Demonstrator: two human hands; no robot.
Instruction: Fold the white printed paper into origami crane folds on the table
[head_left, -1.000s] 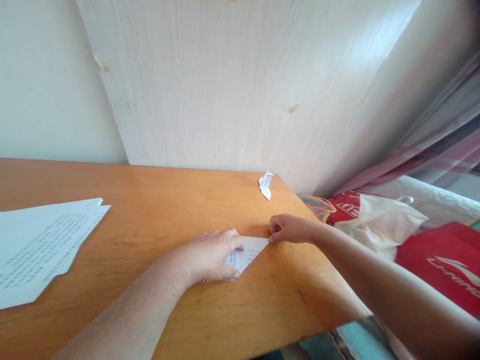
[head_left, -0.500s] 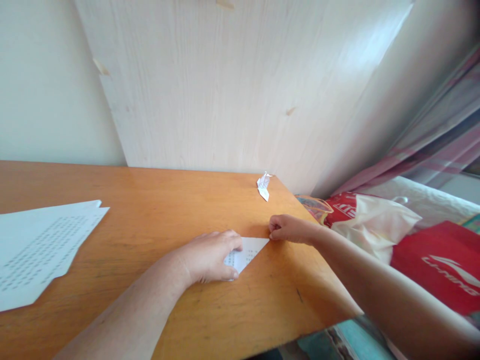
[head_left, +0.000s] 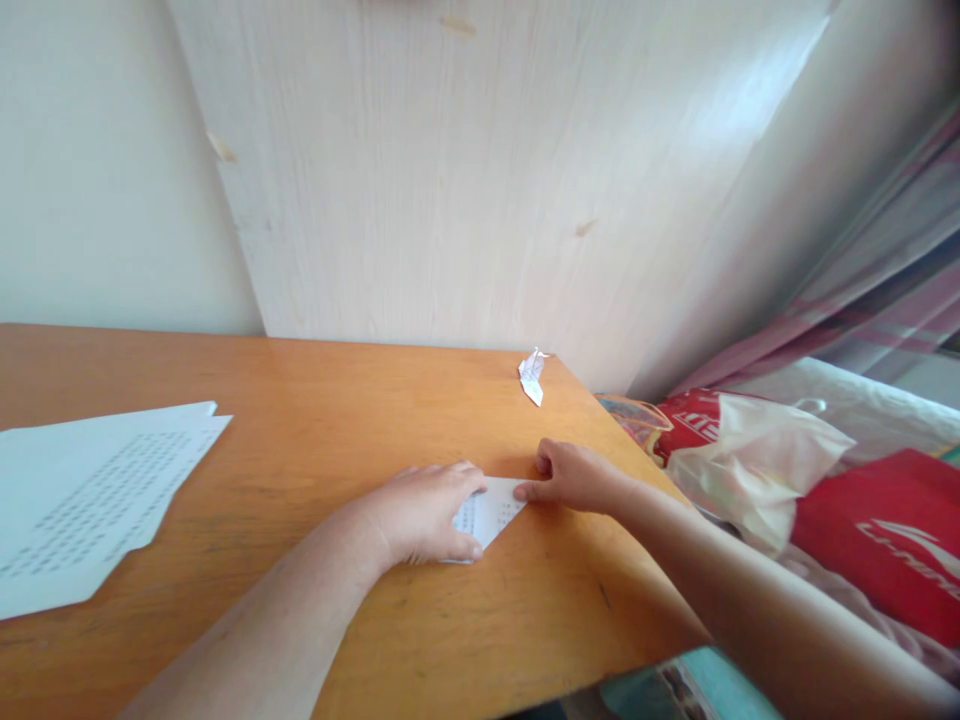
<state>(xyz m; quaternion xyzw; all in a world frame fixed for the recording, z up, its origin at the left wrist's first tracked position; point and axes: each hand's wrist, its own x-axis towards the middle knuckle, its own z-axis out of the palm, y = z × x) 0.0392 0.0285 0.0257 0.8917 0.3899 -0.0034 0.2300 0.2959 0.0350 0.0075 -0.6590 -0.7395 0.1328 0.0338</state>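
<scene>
Head camera: I see the right hand [head_left: 577, 479] has slid inward, its thumb now covering the pointed corner of the folded white printed paper [head_left: 498, 502], so work seems centred there. I cannot tell whether it pinches or presses. My left hand [head_left: 431, 515], thumb and fingers spread, rests on the paper, which lies on the orange-brown wooden surface [head_left: 360, 400] between both hands, themselves apart.

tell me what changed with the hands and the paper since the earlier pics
The right hand has slid a little to the left, toward the left hand; its thumb now covers the right tip of the folded paper. Nothing was visibly let go. The left hand stays on the paper, and the printed sheets and small paper figure stay put.
</scene>
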